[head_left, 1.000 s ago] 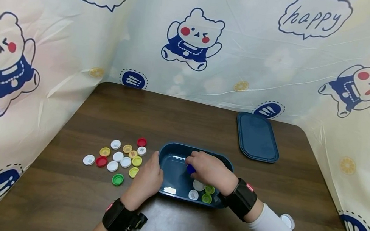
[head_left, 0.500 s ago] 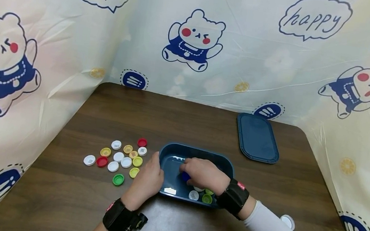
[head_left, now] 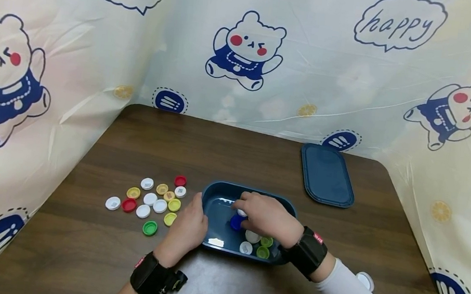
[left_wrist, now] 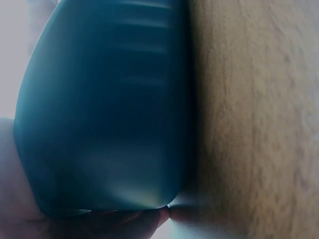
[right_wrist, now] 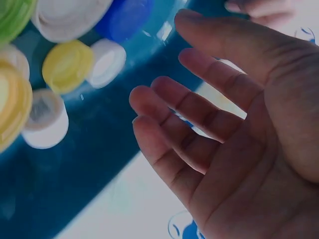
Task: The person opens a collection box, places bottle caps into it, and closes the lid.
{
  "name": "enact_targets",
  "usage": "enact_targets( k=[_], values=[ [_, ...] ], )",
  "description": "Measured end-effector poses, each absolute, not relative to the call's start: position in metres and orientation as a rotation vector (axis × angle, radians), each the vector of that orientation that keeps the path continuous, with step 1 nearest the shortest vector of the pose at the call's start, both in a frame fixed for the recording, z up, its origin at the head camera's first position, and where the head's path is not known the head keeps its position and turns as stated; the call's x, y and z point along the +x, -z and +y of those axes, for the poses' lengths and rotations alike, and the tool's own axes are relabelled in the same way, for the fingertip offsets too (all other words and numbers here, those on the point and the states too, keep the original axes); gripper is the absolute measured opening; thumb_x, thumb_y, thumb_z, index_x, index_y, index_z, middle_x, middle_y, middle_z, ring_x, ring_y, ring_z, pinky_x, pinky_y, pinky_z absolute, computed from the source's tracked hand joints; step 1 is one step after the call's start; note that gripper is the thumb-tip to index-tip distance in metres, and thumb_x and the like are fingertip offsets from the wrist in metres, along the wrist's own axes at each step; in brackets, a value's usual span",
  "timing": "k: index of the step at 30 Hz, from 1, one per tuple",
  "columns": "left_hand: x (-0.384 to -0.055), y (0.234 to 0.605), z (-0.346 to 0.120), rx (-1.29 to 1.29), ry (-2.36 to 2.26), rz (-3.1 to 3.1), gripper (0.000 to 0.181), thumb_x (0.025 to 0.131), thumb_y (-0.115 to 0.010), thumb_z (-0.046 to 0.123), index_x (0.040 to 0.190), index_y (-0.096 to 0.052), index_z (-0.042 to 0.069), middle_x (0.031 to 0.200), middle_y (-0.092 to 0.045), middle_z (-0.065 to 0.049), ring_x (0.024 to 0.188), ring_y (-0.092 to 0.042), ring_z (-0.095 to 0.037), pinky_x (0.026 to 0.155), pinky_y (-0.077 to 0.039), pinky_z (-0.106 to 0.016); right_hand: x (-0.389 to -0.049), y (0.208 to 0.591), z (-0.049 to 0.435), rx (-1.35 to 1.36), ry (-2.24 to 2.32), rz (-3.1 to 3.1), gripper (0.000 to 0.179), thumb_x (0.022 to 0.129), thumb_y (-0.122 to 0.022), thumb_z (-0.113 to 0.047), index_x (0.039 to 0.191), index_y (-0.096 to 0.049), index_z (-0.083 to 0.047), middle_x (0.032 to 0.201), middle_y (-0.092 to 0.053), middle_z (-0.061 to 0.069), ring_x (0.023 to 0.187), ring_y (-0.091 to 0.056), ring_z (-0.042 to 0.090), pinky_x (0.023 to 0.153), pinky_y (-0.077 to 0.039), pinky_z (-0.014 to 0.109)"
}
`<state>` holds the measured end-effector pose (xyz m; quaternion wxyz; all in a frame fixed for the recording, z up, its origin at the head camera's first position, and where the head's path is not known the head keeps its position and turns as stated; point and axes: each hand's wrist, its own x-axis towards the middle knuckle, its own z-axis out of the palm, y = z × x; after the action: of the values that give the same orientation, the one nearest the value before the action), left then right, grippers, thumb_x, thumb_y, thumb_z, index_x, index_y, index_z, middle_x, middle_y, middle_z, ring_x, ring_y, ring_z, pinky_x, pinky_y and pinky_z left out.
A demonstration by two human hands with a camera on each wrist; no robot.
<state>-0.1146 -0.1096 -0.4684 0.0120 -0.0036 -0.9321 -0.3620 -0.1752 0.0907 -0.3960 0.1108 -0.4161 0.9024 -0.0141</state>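
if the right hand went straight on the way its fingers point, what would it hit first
Probably the round blue plastic cap or round white plastic cap, both close by the right hand; its height is unclear. Above them, likely a side of the dark blue rectangular plastic tray.

One teal-blue rounded-rectangular plastic tray [head_left: 215, 220] and two bare hands, left [head_left: 188, 223] and right [head_left: 268, 217]. At the tray's nine o'clock lie fourteen round plastic caps: six white caps [head_left: 160, 206], five yellow to orange-yellow caps [head_left: 174, 205], two red caps [head_left: 129, 205], one green cap [head_left: 149, 228]. One lone white cap [head_left: 365, 281] sits near four o'clock; one flat teal-blue lid [head_left: 327, 177], at two. Inside, the head view shows six: one blue cap [head_left: 236, 222], three white, two yellow-green caps [head_left: 263, 252]. The right wrist view shows at least eight; the full count there cannot be told.
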Motion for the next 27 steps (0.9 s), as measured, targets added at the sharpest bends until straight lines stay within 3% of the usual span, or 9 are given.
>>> enact_targets(
  k=[7, 16, 27],
  values=[
    [-0.114, 0.468, -0.107, 0.042, 1.133, -2.923, 0.044, 0.098, -0.052, 0.0, 0.139, -0.039, -0.01, 0.13, -0.058, -0.028, 0.11, -0.063, -0.038, 0.095, -0.053, -0.057, -0.175, 0.378, 0.114, -1.066, 0.155, 2.704, 0.047, 0.088, -0.08, -0.023, 0.132, -0.066, -0.013, 0.125, -0.064, 0.007, 0.11, -0.061, 0.022, 0.089, -0.057, 0.039],
    [-0.114, 0.47, -0.107, 0.026, 1.139, -2.924, 0.048, 0.098, -0.051, 0.0, 0.142, -0.036, -0.011, 0.133, -0.057, -0.03, 0.116, -0.062, -0.04, 0.095, -0.052, -0.057, -0.17, 0.369, 0.169, -0.897, 0.28, 2.825, 0.052, 0.088, -0.08, -0.026, 0.135, -0.062, -0.013, 0.129, -0.063, 0.007, 0.113, -0.062, 0.024, 0.091, -0.056, 0.044],
    [-0.116, 0.468, -0.106, 0.025, 1.158, -2.926, 0.049, 0.098, -0.049, 0.0, 0.143, -0.034, -0.011, 0.136, -0.054, -0.03, 0.122, -0.059, -0.041, 0.098, -0.05, -0.058, -0.152, 0.379, 0.259, -0.603, 0.379, 2.898, 0.057, 0.088, -0.079, -0.021, 0.138, -0.058, -0.003, 0.136, -0.058, 0.023, 0.124, -0.056, 0.043, 0.096, -0.049, 0.059]
  ],
)
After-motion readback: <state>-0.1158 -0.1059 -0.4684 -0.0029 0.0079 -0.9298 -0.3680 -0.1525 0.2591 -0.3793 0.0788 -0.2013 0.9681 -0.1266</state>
